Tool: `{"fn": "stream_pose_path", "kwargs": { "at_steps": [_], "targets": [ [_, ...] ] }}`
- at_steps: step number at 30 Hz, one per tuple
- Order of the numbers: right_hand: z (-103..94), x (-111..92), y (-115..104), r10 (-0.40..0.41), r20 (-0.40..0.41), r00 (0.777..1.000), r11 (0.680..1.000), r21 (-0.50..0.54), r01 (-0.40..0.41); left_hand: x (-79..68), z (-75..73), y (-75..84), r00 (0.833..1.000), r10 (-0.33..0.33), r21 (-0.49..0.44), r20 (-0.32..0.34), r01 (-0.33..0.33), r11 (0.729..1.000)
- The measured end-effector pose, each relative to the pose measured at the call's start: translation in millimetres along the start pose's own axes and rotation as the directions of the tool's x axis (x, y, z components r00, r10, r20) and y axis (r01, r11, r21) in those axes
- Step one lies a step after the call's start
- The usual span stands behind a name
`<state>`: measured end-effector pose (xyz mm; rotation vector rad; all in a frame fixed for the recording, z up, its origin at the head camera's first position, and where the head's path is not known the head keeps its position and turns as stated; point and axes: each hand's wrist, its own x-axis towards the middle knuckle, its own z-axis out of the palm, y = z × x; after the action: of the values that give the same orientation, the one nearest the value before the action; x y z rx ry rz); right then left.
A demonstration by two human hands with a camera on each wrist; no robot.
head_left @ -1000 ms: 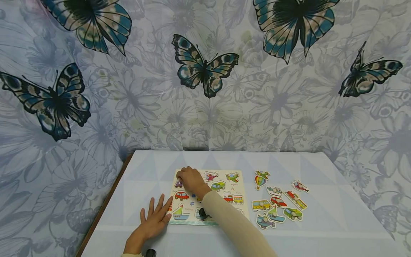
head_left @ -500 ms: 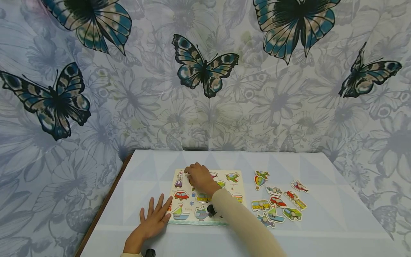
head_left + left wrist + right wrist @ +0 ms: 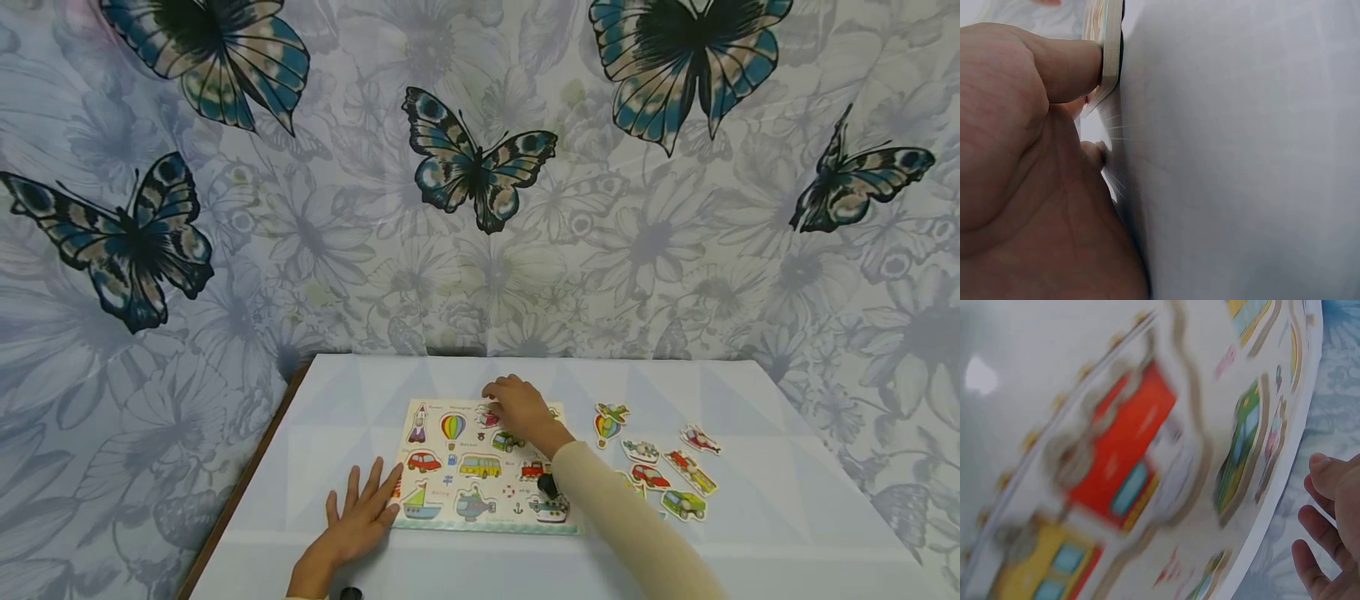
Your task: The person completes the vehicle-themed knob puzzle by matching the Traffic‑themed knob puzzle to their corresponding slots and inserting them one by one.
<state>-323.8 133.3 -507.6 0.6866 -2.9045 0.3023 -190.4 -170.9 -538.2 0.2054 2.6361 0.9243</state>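
Note:
A flat puzzle board [image 3: 480, 527] printed with vehicles lies on the table. My left hand [image 3: 352, 521] rests at its left edge, fingers spread and straight; in the left wrist view the thumb [image 3: 1072, 65] touches the board's thick edge. My right hand [image 3: 521, 410] hovers over the upper right part, by the pink helicopter [image 3: 487, 417], covering part of it. Its fingers bend loosely with nothing between them in the right wrist view, beyond the red train [image 3: 1125, 450] and green jeep [image 3: 1239, 450]. The rocket [image 3: 417, 423], balloon [image 3: 452, 427] and yellow bus [image 3: 480, 466] show uncovered.
Several loose vehicle pieces lie right of the board, among them a green jeep piece [image 3: 683, 505], a red car piece [image 3: 649, 476] and a helicopter piece [image 3: 701, 439]. The right sleeve [image 3: 637, 525] hides some. A butterfly-patterned cloth [image 3: 480, 292] hangs behind the table.
My right hand has moved right across the board from the rocket, past the balloon, to the helicopter. Its sleeve now covers some loose pieces. The left hand has stayed in place.

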Motion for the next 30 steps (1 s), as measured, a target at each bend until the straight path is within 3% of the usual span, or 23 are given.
{"fn": "stream_pose_path", "kwargs": {
  "at_steps": [16, 30],
  "targets": [
    [-9.9, -55, 70, 0.053, -0.079, 0.996, 0.998, 0.027, -0.051, 2.9, -1.0, -1.9, 1.000, 0.000, 0.022, 0.003, 0.000, 1.000],
    [-25.1, -97, 115, 0.135, -0.054, 0.989, 0.990, 0.036, -0.133, 4.9, 3.9, -6.3, 1.000, 0.009, 0.009, -0.011, -0.009, 1.000]
  ]
}}
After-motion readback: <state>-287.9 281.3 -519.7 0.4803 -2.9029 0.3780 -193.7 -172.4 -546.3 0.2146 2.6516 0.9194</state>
